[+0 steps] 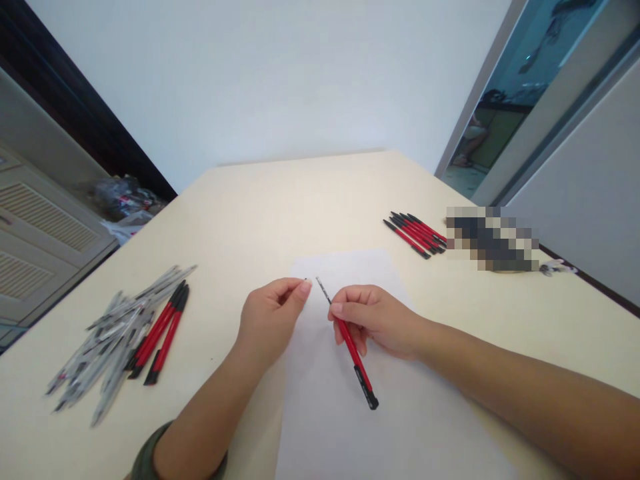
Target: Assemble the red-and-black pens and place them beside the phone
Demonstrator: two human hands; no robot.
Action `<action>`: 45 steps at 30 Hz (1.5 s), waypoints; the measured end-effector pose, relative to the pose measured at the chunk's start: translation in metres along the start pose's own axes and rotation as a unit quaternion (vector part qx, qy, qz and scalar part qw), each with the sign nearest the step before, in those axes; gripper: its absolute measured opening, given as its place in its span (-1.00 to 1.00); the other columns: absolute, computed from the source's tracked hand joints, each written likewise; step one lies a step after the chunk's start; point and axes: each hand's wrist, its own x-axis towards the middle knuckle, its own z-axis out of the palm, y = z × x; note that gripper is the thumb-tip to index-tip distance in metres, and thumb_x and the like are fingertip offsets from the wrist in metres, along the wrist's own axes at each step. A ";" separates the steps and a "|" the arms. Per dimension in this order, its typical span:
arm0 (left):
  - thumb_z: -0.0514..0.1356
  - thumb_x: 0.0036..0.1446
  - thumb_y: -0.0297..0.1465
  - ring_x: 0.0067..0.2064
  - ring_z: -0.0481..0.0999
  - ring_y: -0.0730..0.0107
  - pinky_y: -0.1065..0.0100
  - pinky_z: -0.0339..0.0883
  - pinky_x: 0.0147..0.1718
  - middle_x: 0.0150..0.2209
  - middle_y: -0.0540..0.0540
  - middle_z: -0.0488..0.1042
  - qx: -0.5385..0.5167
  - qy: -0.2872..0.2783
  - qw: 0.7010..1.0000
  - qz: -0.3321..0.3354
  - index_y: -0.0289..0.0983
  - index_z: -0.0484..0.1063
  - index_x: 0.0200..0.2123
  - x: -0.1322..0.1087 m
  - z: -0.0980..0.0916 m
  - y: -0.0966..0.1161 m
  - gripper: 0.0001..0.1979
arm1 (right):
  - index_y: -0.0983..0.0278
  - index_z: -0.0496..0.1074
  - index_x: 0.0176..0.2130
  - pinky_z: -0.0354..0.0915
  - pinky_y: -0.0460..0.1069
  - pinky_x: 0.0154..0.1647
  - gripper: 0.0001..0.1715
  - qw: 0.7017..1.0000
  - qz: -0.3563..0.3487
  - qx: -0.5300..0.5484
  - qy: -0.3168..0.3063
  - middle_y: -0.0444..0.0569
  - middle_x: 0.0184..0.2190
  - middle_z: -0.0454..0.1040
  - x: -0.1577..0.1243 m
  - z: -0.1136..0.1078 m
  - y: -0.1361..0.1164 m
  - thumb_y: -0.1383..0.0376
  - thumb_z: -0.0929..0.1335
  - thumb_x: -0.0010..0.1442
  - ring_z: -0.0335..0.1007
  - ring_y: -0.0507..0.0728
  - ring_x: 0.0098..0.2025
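My right hand (375, 320) grips a red pen (349, 339) with a black clip end, which slants down toward me. From the pen's far end a thin, partly clear refill (323, 289) sticks out, and no black tip covers it. Just left of that refill, apart from it, my left hand (273, 313) is closed in a pinch. A tiny dark bit shows at its fingertips, too small to name. Under both hands lies a sheet of white paper (320, 427).
Left on the table (240, 220) lie a heap of refills in clear wrappers (113, 340) and a few red pens with black tips (167, 333). Several more red pens (413, 233) lie at the back right, beside a blurred-out dark item (493, 240). A wall stands behind.
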 end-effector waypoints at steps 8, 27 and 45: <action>0.20 -0.08 -0.26 -0.61 0.09 0.61 0.48 -0.03 -0.62 -0.63 0.08 0.26 -0.214 -0.122 0.967 -0.071 -0.30 0.40 -0.51 -0.011 0.005 0.007 -0.80 | 0.33 0.30 -0.44 0.10 -0.17 -0.72 -0.80 0.999 0.017 -0.034 -0.027 -0.15 -0.64 0.38 -0.003 0.002 -0.002 0.21 0.27 0.03 0.19 -0.09 -0.74; 0.12 -0.10 -0.22 -0.62 0.22 0.42 0.41 -0.02 -0.61 -0.70 0.00 0.29 0.189 -0.063 0.979 0.034 -0.23 0.31 -0.72 0.003 0.016 0.013 -0.72 | 0.34 0.31 -0.49 0.00 -0.18 -0.77 -0.87 0.990 -0.080 0.059 0.100 -0.15 -0.69 0.37 0.005 -0.025 -0.014 0.30 0.27 0.01 0.10 -0.11 -0.77; 0.10 -0.07 -0.32 -0.50 0.36 0.15 0.25 0.09 -0.44 -0.66 -0.13 0.31 0.260 -0.028 0.964 0.051 -0.24 0.22 -0.75 0.017 0.042 0.009 -0.72 | 0.33 0.29 -0.50 0.01 -0.18 -0.76 -0.88 0.987 -0.092 0.057 0.122 -0.15 -0.69 0.36 0.009 -0.030 -0.011 0.31 0.27 0.01 0.10 -0.11 -0.77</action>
